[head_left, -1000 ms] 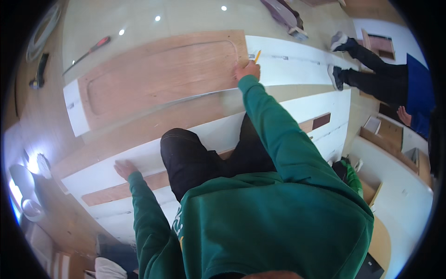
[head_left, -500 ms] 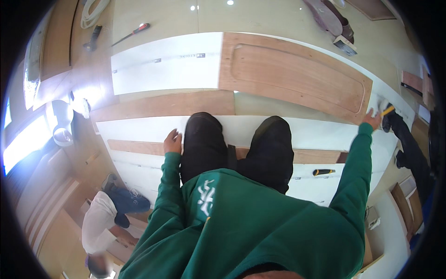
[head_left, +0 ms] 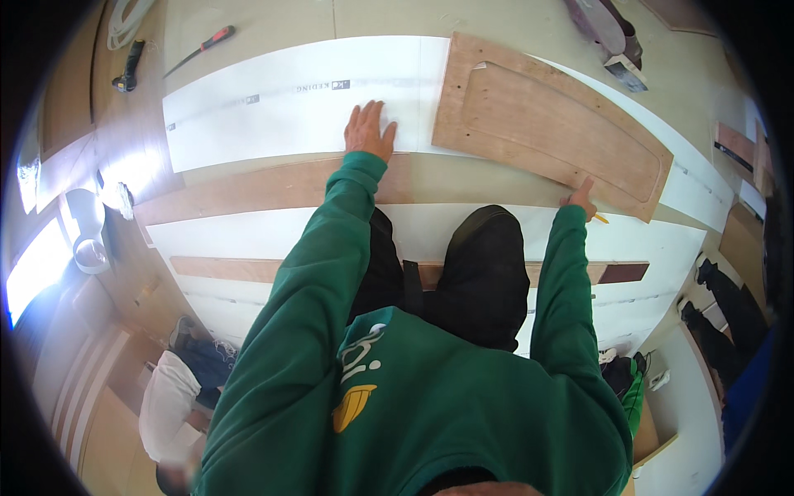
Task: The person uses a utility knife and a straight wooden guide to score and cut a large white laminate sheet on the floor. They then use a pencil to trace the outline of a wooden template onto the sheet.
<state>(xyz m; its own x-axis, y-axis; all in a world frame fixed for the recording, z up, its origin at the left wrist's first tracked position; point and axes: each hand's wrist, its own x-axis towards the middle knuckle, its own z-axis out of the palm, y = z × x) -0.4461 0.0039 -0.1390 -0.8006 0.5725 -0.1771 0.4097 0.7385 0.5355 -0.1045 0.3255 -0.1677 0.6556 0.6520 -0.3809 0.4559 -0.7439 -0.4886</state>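
Observation:
My left hand [head_left: 370, 132] lies flat on the long white board [head_left: 248, 107], fingers stretched out, left of the brown wooden panel [head_left: 546, 124]. This panel has a rounded groove along its border. It rests slantwise on the white board, its right end over the gap toward my knees. My right hand [head_left: 581, 197] is at the panel's near edge with the index finger pointing onto it. The other fingers are curled round a thin yellow stick [head_left: 602, 218], like a pencil; only its end shows.
A brown wooden strip [head_left: 273, 186] and another white board [head_left: 215, 223] lie before my knees. A screwdriver [head_left: 203, 50] and a black-handled tool [head_left: 130, 68] are at far left. Shoes [head_left: 608, 29] stand at far right. A person in white [head_left: 169, 405] crouches at lower left.
My left hand has moved from beside my knee up onto the white board. The right hand has come left along the panel, which has shifted right and tilted more.

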